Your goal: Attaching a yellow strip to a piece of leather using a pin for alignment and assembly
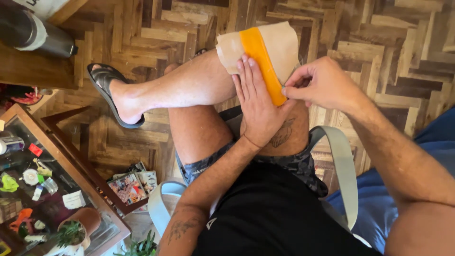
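Flat and open, the left hand (258, 104) lies palm-down on the raised knee, fingers together and pointing away from the body, pressing on the lower part of a beige fabric piece with a wide orange stripe (261, 52). That cloth drapes over the knee of the crossed leg, its upper edge standing free above the fingertips. From the right, the right hand (316, 84) reaches in with a bent wrist, thumb and forefinger pinched on the near end of the orange stripe, remaining fingers curled. Below them lies a herringbone wooden parquet floor (388, 42).
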